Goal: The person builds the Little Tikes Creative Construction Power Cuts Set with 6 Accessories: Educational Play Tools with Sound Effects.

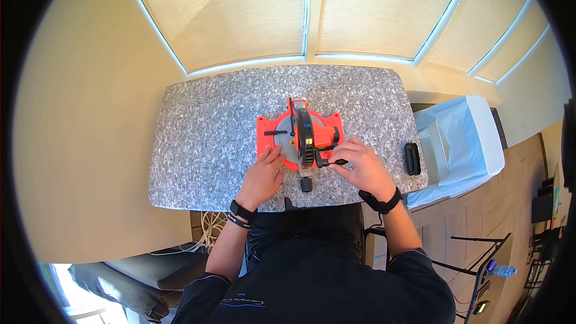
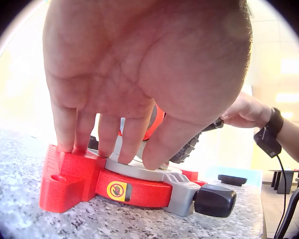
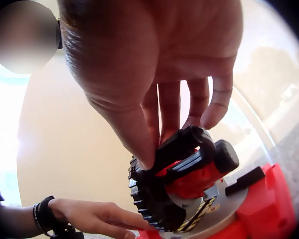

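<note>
A small red and black miter saw [image 1: 327, 137], toy-like, stands on the speckled grey table [image 1: 207, 138] in front of me. Its red base [image 2: 134, 191] carries a grey round turntable, a warning sticker and a black knob [image 2: 214, 200] at the front. My left hand [image 1: 262, 179] rests on the left side of the base, fingers straight and fingertips down at the turntable's edge. With thumb and fingers, my right hand [image 1: 364, 167] pinches the saw's black handle [image 3: 182, 148]. The toothed black blade guard [image 3: 142, 199] sits beside that handle, over the turntable.
A black oblong tray-like piece [image 1: 411, 159] lies near the table's right edge. Past that edge stands a bin lined with a pale bag [image 1: 480, 138]. Shaded windows [image 1: 384, 12] rise behind the table. Loose cables [image 1: 210, 228] hang at the lower left.
</note>
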Demonstrator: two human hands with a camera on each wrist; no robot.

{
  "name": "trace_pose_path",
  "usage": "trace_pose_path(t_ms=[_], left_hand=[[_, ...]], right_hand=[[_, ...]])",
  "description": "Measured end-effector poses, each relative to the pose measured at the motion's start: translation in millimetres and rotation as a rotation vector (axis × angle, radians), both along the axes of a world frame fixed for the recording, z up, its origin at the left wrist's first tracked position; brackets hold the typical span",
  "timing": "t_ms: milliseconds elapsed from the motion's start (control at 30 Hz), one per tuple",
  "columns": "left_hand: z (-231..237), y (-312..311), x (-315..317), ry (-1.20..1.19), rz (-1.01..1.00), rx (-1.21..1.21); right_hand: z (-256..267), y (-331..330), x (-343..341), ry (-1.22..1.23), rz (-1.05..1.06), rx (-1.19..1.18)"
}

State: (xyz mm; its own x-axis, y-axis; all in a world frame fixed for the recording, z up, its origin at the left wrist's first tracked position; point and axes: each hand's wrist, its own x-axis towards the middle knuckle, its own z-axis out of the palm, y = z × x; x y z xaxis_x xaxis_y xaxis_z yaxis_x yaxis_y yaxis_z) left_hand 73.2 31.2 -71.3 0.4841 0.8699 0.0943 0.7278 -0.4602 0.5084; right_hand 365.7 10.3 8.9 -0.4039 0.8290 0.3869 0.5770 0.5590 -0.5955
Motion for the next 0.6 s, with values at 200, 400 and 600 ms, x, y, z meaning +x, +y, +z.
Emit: trace_pose_path(t_ms=[200, 400, 600], left_hand=[[1, -1, 0, -0.003, 0.004, 0.0], [2, -1, 1, 0.003, 0.01, -0.001], [0, -1, 1, -0.002, 0.011, -0.009]], right_hand=[[-5, -2, 0, -0.003, -0.005, 0.007], [-11, -5, -2, -0.001, -0.032, 0.007], [-14, -6, -4, 0.012, -0.034, 0.011]])
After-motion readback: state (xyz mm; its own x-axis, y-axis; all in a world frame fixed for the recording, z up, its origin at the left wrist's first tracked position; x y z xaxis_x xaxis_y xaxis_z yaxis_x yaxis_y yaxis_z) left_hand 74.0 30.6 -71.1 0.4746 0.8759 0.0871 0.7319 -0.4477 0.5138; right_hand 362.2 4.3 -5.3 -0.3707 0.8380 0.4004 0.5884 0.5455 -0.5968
